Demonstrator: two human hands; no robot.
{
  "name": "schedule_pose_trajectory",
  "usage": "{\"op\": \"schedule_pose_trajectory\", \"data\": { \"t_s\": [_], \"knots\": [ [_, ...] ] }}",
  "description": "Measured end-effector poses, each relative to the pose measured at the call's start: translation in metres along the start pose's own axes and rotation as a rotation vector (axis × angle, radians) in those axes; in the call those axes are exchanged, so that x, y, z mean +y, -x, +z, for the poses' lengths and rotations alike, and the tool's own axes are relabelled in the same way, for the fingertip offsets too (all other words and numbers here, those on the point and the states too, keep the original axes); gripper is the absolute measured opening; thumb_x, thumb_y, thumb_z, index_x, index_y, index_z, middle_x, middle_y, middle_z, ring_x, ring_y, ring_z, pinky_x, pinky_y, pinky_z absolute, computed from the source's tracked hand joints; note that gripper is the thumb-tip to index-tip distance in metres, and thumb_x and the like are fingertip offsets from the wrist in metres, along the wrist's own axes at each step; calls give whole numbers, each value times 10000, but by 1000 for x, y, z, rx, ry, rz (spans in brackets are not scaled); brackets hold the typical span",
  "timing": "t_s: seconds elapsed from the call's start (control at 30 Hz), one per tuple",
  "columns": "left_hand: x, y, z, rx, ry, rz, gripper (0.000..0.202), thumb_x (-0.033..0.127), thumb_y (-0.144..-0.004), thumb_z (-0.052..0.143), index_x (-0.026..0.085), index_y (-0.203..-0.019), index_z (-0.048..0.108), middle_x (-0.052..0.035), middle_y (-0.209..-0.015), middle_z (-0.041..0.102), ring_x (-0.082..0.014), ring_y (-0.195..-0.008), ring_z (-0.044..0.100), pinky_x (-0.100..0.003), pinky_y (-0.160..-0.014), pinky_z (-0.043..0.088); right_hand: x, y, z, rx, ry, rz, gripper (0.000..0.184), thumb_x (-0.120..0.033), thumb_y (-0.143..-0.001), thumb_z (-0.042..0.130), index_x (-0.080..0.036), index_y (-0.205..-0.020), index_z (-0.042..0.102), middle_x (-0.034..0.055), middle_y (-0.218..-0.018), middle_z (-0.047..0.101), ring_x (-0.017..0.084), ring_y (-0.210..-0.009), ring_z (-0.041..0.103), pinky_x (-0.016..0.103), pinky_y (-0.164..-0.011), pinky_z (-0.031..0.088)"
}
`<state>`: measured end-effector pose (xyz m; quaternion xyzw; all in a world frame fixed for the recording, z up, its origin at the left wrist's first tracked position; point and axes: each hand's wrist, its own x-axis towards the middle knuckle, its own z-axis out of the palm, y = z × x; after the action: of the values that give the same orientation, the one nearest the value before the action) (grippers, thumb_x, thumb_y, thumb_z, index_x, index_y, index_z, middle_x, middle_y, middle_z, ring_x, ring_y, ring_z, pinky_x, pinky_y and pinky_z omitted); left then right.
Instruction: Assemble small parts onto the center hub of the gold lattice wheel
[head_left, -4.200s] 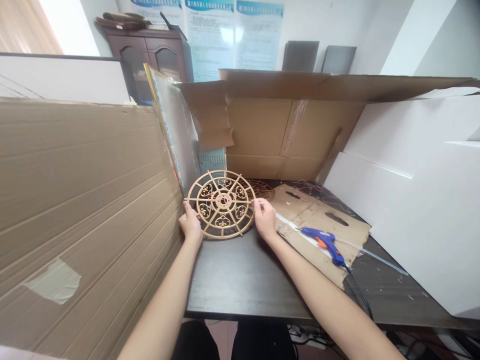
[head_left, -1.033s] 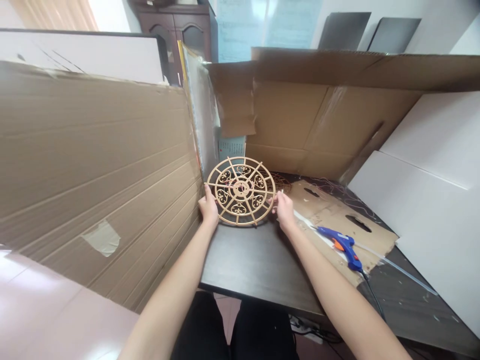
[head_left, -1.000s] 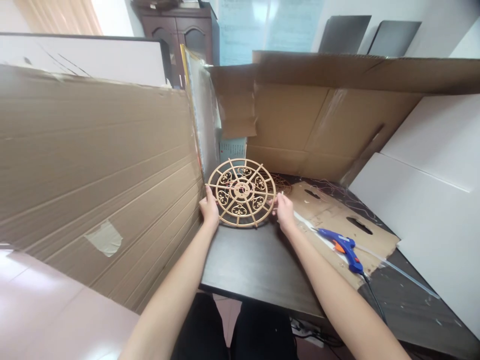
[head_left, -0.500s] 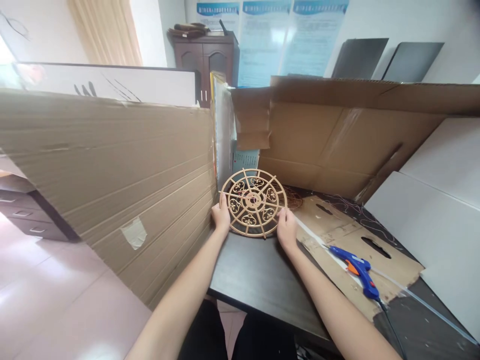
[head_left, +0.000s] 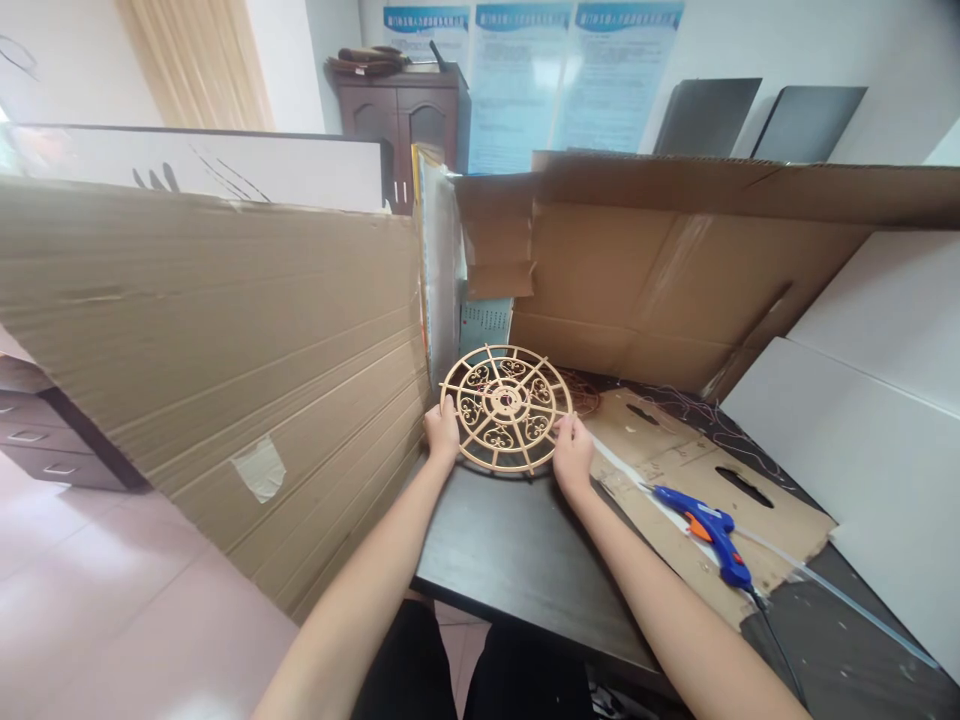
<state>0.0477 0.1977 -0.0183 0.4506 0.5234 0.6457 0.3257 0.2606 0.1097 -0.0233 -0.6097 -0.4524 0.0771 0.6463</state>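
Observation:
A round gold openwork frame (head_left: 507,402), with spokes, rings and scrolled ornaments, is held between my two hands above the dark tabletop (head_left: 517,560). My left hand (head_left: 442,430) is closed on its left rim, thumb on top. On the opposite rim, my right hand (head_left: 572,450) pinches the edge with its fingers closed. The frame tilts slightly, its far side higher. A blue glue gun (head_left: 709,530) with an orange trigger lies to the right of my right hand.
A flat cardboard sheet (head_left: 787,540) with slots lies under the glue gun, whose cord (head_left: 780,645) runs toward me. Cardboard walls stand at the left (head_left: 225,380) and back (head_left: 600,270). Thin reddish wires (head_left: 720,415) lie behind, and white panels (head_left: 885,400) rise at the right.
The frame's far edge has dipped a little, so it lies somewhat flatter. Both hands keep their hold on its rim. The view has shifted slightly.

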Motion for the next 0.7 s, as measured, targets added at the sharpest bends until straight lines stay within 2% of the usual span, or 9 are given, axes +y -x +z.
{"op": "schedule_pose_trajectory", "data": {
  "t_s": [0.23,0.4,0.6,0.7],
  "knots": [
    [14,5,-7,46,-130,45,355,392,-937,544,227,-625,570,-62,-678,668,-229,-698,595,-313,-697,431,-3,1,0,0,-23,-22,555,-662,-1041,383,-213,-792,592,50,-782,663,222,-771,586,320,-773,406],
    [21,9,-9,99,-204,82,210,307,-976,518,233,-826,644,-113,-909,758,-272,-862,662,-339,-797,446,-14,3,-3,30,-20,-144,507,-592,-1076,377,-210,-845,617,65,-875,671,228,-869,603,332,-846,426],
    [18,5,-10,102,-248,44,189,268,-1015,554,193,-882,667,-70,-885,728,-222,-839,658,-362,-850,485,-35,10,-5,55,1,-324,463,-520,-1111,354,-223,-862,607,64,-906,632,223,-905,600,349,-870,452],
    [15,2,-10,105,-253,28,186,303,-1030,601,168,-931,682,-45,-917,712,-193,-870,660,-386,-905,515,-42,14,-6,47,13,-386,445,-496,-1121,357,-229,-862,601,56,-893,616,216,-894,599,349,-855,466]
  ]
}}
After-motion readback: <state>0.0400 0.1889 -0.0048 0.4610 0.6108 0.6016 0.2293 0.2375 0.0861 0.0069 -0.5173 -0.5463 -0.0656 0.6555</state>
